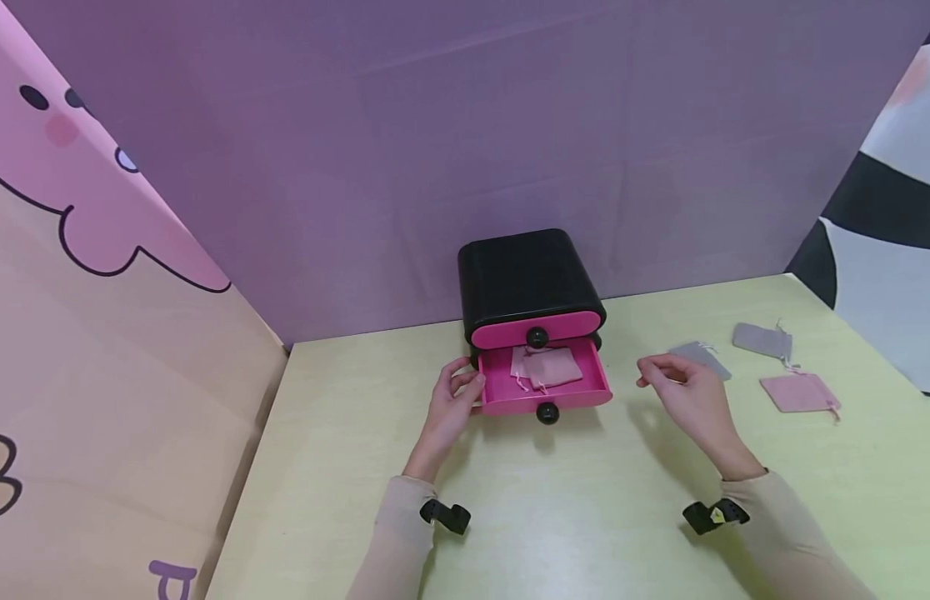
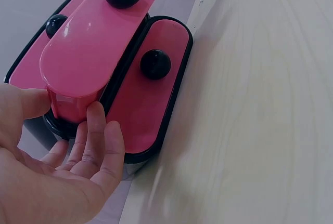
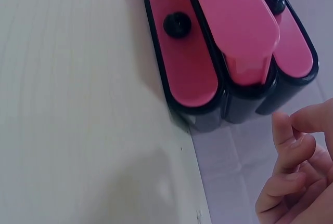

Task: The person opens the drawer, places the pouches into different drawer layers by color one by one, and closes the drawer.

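Gripping pink drawer (image 1: 513,406) by left side, left hand (image 1: 448,410)

The head view is looking forward and down across the surface (image 1: 322,467); both wrist views are sharing the drawer unit (image 1: 528,271), closer, from opposite sides.

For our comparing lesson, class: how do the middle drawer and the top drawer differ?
The middle drawer is pulled out; the top drawer is shut. The middle drawer shows pink pouches inside; the top drawer's inside is hidden. Both have a pink front and a round black knob.
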`<state>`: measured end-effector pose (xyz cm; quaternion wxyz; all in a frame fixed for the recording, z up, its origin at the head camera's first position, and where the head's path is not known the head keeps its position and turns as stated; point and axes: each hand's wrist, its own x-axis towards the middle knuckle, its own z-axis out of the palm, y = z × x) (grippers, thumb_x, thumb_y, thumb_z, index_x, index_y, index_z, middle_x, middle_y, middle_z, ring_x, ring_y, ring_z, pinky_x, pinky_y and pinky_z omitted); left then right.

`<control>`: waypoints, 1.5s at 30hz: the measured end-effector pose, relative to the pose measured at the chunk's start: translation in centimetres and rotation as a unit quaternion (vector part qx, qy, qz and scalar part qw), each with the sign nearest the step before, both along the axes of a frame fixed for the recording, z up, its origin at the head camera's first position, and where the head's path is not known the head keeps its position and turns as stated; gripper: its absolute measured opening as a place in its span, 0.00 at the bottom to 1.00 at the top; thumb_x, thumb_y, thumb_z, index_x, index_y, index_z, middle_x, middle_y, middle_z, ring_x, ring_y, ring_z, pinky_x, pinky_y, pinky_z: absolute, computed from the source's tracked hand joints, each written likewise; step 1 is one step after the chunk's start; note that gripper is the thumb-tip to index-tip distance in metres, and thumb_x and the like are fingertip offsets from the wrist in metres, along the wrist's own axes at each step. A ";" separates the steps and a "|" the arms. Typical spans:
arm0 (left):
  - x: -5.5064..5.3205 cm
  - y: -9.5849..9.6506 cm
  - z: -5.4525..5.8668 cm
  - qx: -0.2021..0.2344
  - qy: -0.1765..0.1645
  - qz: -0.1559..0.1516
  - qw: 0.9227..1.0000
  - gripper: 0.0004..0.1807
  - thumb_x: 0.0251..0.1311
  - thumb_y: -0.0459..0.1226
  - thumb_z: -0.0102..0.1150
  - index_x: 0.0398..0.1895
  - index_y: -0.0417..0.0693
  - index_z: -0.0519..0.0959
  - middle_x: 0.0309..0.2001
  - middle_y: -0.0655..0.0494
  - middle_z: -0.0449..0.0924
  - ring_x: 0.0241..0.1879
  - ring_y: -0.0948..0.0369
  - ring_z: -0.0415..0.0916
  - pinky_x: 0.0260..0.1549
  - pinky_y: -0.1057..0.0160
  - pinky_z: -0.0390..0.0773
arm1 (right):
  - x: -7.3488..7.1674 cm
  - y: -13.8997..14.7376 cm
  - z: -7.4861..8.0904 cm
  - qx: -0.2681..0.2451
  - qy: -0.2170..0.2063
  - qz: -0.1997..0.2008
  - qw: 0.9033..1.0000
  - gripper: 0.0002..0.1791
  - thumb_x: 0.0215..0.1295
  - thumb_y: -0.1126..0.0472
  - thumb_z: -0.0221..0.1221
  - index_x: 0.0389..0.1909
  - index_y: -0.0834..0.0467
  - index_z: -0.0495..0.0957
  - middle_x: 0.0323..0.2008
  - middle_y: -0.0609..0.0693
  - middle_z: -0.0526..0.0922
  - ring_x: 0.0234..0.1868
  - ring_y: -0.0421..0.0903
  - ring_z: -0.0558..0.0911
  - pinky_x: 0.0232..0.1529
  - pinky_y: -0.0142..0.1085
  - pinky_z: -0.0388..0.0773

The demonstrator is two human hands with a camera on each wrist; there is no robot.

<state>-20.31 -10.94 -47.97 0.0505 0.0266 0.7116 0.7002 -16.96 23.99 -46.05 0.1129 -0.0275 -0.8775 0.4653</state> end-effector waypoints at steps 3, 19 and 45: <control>0.0 0.0 0.0 0.001 -0.002 0.000 1.000 0.30 0.79 0.39 0.56 0.79 0.44 0.62 0.68 0.37 0.76 0.49 0.58 0.84 0.56 0.53 0.88 | 0.1 0.8 -0.1 0.001 -0.001 -0.010 1.000 0.23 0.81 0.47 0.57 0.58 0.60 0.86 0.32 0.38 0.91 0.37 0.23 0.77 0.35 0.29 0.73; -0.1 0.0 -0.4 0.009 0.000 -0.002 1.000 0.30 0.79 0.38 0.56 0.79 0.42 0.62 0.67 0.35 0.77 0.47 0.61 0.84 0.57 0.48 0.87 | 0.9 3.9 -0.7 -0.001 -0.016 -0.021 1.000 0.24 0.80 0.45 0.58 0.57 0.61 0.85 0.29 0.26 0.87 0.32 0.32 0.80 0.29 0.30 0.74; -0.2 -0.1 -0.3 -0.001 -0.006 -0.001 1.000 0.30 0.79 0.40 0.57 0.79 0.45 0.63 0.68 0.37 0.77 0.51 0.57 0.85 0.57 0.52 0.88 | 2.0 8.5 -2.4 0.050 -0.039 -0.027 0.998 0.27 0.81 0.47 0.56 0.60 0.68 0.82 0.30 0.25 0.86 0.28 0.30 0.82 0.26 0.30 0.75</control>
